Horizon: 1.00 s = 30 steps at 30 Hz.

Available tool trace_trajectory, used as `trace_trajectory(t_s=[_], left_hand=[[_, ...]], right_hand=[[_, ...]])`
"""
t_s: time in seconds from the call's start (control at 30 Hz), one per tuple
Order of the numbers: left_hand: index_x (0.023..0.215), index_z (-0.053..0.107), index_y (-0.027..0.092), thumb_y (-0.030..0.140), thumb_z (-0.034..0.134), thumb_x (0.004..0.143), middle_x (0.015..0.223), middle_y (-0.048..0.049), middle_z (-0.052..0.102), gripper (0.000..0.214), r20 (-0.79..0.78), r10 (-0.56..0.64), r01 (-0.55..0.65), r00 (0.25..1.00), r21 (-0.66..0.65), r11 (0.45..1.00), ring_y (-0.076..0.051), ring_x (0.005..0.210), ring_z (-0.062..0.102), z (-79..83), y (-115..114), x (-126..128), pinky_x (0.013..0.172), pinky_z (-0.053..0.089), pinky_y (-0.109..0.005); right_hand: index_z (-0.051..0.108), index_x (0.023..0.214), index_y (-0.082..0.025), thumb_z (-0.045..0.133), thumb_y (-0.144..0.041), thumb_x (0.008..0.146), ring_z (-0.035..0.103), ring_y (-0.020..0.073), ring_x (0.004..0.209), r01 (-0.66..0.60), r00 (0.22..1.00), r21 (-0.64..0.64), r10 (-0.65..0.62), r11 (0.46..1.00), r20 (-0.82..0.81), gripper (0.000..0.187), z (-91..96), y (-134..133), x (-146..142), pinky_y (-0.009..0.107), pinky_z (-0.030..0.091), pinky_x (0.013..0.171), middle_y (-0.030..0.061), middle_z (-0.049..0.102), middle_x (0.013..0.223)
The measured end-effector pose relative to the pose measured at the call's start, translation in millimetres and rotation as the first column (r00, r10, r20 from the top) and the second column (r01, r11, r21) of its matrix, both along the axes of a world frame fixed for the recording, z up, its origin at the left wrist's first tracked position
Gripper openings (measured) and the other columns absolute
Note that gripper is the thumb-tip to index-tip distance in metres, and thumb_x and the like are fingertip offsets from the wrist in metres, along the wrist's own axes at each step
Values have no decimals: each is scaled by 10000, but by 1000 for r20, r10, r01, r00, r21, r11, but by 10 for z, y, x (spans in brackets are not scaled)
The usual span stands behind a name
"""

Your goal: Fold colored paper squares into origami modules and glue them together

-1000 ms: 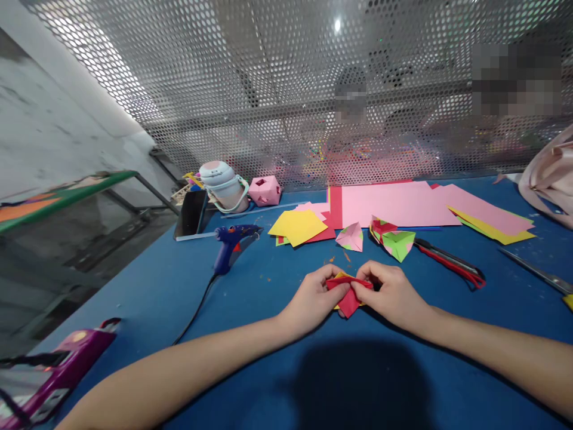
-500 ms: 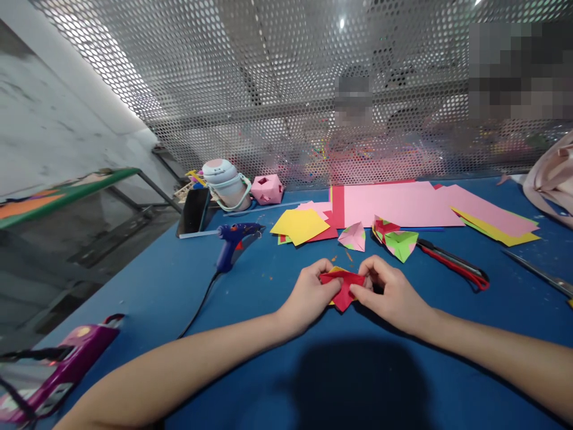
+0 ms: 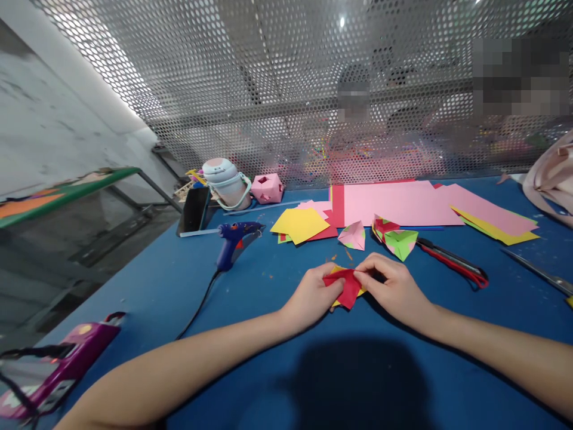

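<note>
A small folded red and yellow paper piece [image 3: 347, 288] lies on the blue table [image 3: 250, 358] between my hands. My left hand [image 3: 311, 295] pinches its left edge with closed fingers. My right hand [image 3: 391, 286] pinches its top right edge, fingers pressed together. Both forearms rest low over the table. Just beyond my hands lie a pink and green folded piece [image 3: 353, 235] and a green and red folded piece [image 3: 396, 239].
Pink paper sheets [image 3: 398, 203] and yellow squares [image 3: 299, 224] lie at the back. A blue glue gun [image 3: 233, 239] with a black cord sits left of centre; a purple tool [image 3: 67, 358] lies near left. Red-handled scissors [image 3: 452, 260] lie to the right. A perforated metal screen [image 3: 268, 89] closes the back.
My fingers have shifted on the red paper piece, pressing and reshaping its folds. The piece sits slightly higher in view. Nothing else has moved.
</note>
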<state>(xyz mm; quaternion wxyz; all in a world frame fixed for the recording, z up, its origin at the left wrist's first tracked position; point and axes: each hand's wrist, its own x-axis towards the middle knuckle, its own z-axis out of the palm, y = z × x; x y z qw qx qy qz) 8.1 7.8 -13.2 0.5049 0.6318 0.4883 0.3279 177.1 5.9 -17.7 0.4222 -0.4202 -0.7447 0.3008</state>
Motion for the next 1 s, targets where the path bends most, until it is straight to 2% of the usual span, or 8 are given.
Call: trace_trajectory(t_s=[0.17, 0.27, 0.37, 0.47, 0.77, 1.0], left_hand=[[680, 586, 147, 160, 488, 755, 656, 9, 523, 123, -10, -18, 19, 1000, 89, 996, -114, 608, 490, 18, 4, -26, 558, 396, -216], [684, 610, 146, 274, 454, 837, 699, -12, 565, 253, 50, -46, 41, 998, 95, 995, -140, 698, 516, 7, 6, -53, 662, 420, -244], [895, 659, 156, 349, 382, 891, 880, -43, 650, 337, 148, -90, 83, 985, 53, 995, -176, 862, 560, -17, 9, -70, 800, 426, -276], [1023, 647, 172, 359, 375, 899, 1039, -53, 649, 353, 187, -115, 110, 976, 37, 993, -197, 992, 547, -33, 13, -76, 895, 398, -296], [881, 632, 143, 379, 353, 906, 886, -48, 624, 366, 92, -166, 161, 982, 59, 985, -169, 828, 530, -25, 37, -87, 812, 407, -294], [800, 613, 136, 311, 357, 902, 848, -38, 592, 326, 10, -178, 176, 984, 94, 980, -155, 802, 510, 22, 34, -78, 769, 400, -272]], right_hand=[[569, 738, -191, 498, -184, 838, 534, 134, 642, 12, 1000, -2, -12, 1000, 11, 123, 3, -1, 4, 257, 433, 600, 4, 561, 701], [572, 740, -190, 499, -189, 837, 536, 133, 639, 6, 1000, -1, -6, 1000, 10, 122, 11, -2, 6, 256, 436, 596, 3, 562, 701], [584, 753, -190, 498, -199, 839, 542, 133, 638, 2, 1000, 8, -2, 1000, 12, 122, 18, -3, 10, 259, 440, 596, 7, 570, 711], [586, 755, -193, 494, -206, 842, 542, 131, 631, 5, 1000, 28, -6, 1000, 20, 127, 23, -1, 14, 258, 438, 593, 6, 573, 705], [581, 758, -188, 498, -176, 841, 547, 136, 653, -40, 999, 98, 36, 994, 41, 118, -16, 39, 43, 267, 443, 609, 14, 567, 713], [576, 760, -182, 491, -152, 848, 538, 135, 662, -82, 996, 165, 74, 983, 57, 125, -21, 57, 65, 265, 432, 604, 18, 566, 708]])
